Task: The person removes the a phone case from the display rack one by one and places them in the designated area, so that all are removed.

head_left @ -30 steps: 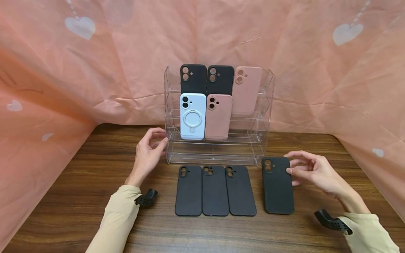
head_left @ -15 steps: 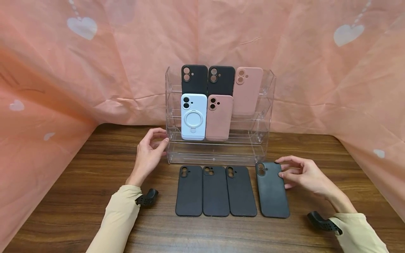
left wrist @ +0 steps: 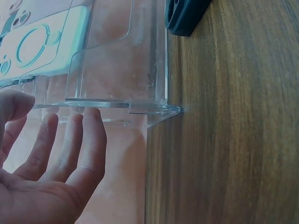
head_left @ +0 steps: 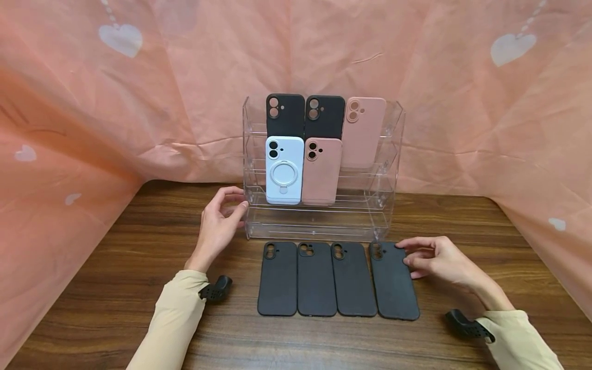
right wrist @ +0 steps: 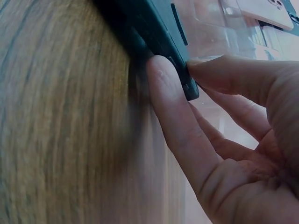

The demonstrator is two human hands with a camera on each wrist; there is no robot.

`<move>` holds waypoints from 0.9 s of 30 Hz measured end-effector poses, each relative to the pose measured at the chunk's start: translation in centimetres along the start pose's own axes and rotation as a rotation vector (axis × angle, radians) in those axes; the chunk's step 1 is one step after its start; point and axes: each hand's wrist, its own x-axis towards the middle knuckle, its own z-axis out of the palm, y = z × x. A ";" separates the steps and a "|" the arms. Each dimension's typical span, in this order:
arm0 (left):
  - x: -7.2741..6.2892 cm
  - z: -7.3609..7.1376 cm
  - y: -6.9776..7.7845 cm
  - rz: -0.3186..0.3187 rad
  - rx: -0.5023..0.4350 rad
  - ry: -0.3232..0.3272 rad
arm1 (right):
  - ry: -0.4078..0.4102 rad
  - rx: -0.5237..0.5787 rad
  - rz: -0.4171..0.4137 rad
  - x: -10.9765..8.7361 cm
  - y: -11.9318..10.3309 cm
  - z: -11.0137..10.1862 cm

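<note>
My right hand (head_left: 437,261) pinches the top right edge of a black phone case (head_left: 395,288) between thumb and fingers. That case lies at the right end of a row, beside three more black phone cases (head_left: 316,280) lying face down close together. In the right wrist view, a fingertip (right wrist: 163,77) and the thumb sit on either side of the case's edge (right wrist: 163,28). With relaxed fingers, my left hand (head_left: 217,221) touches the left side of a clear acrylic display stand (head_left: 319,232). The left wrist view has its fingertips (left wrist: 93,116) right at the stand's side panel.
Upright on the stand's tiers are two black cases (head_left: 324,121), a pink case (head_left: 365,133), a white case with a ring (head_left: 283,192) and another pink case (head_left: 321,177). A pink curtain (head_left: 199,92) with hearts hangs behind the wooden table (head_left: 139,246).
My right hand has brought the black case leftward and down onto the table, closer to the row of three. My left hand stays at the stand's side.
</note>
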 end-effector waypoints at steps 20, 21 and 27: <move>0.0 0.1 -0.1 -0.003 0.002 0.010 | 0.022 -0.045 0.106 0.6 -0.4 0.9; 0.0 0.1 -0.1 -0.001 0.003 0.012 | 0.032 -0.044 0.114 0.6 -0.3 1.0; 0.0 0.1 0.0 0.007 0.001 0.013 | 0.074 -0.034 0.137 0.6 -0.3 1.0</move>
